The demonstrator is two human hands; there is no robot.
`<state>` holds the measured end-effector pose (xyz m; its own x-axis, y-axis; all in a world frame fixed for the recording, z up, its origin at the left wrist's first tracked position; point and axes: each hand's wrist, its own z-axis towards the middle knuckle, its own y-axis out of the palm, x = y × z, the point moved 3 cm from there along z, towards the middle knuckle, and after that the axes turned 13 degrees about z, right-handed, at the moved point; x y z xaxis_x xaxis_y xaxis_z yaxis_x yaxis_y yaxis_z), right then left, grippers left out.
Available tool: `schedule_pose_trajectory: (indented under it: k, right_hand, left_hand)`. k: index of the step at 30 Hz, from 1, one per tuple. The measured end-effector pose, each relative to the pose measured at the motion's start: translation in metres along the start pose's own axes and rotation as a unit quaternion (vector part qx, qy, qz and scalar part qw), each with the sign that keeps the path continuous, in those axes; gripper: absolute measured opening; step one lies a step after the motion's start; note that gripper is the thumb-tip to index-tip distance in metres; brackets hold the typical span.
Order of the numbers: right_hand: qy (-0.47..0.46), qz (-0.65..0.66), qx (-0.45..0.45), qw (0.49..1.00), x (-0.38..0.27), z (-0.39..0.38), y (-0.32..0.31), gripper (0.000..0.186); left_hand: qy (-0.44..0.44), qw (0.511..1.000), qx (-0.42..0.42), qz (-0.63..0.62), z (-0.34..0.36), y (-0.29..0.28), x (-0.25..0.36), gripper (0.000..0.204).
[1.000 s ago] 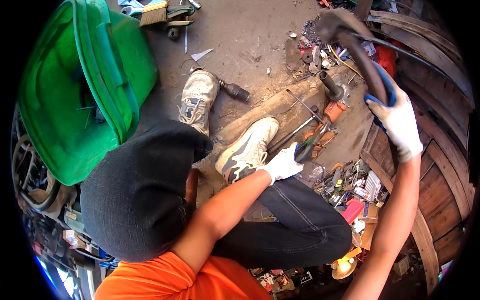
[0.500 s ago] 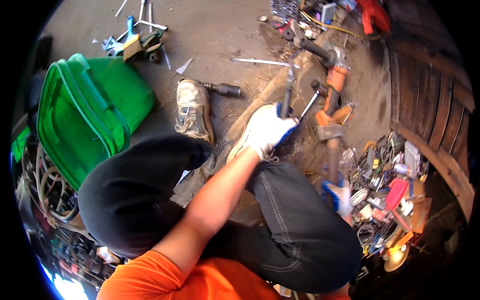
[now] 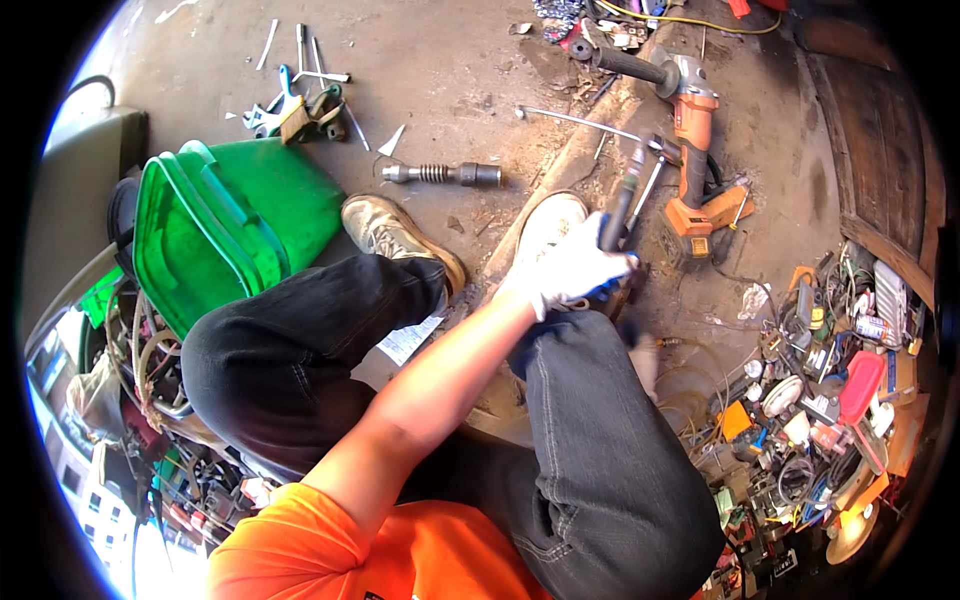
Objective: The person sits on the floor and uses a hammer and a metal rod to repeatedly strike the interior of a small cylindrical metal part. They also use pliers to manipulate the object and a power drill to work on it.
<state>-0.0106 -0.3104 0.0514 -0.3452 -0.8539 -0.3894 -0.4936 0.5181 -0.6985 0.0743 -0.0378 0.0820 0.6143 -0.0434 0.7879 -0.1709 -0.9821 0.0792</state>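
My left hand point(image 3: 575, 265), in a white glove with blue on the palm side, is closed around a slim dark rod-shaped tool point(image 3: 618, 212) above my right shoe point(image 3: 552, 222). The rod's metal end slants up and away. My right hand point(image 3: 645, 366), also gloved, is smeared by motion and half hidden behind my right knee. It is closed on a hammer, of which only a blurred brown part point(image 3: 626, 288) shows below the left hand. An orange and grey angle grinder point(image 3: 693, 150) lies just right of the rod, beside a long-handled metal wrench point(image 3: 580, 121).
A green plastic bin point(image 3: 290, 195) lies tipped at the left. Beyond my left shoe point(image 3: 392, 232) is a metal shaft with a ribbed middle point(image 3: 440, 174). Clamps and a brush point(image 3: 295, 112) lie farther off. Mixed parts and tools point(image 3: 800, 400) are heaped at the right, near wooden boards point(image 3: 868, 150).
My right hand has swung the hammer nearer to the left hand and partly behind my knee. My left hand still grips the rod. The view has shifted, and my left foot has turned.
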Motion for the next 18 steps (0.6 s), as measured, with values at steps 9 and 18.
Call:
schedule_pose_trajectory:
  k: [9,18]
  right_hand:
    - [-0.049,0.464,-0.219,0.857,-0.158,0.099,-0.032,0.040]
    - [0.112,0.635,-0.145,0.750,-0.128,0.085,-0.014,0.034]
  left_hand:
    - [0.182,0.939,-0.036,0.289,0.004,-0.008,0.030,0.101]
    - [-0.130,0.704,0.083,0.693,0.046,-0.140,-0.094,0.036]
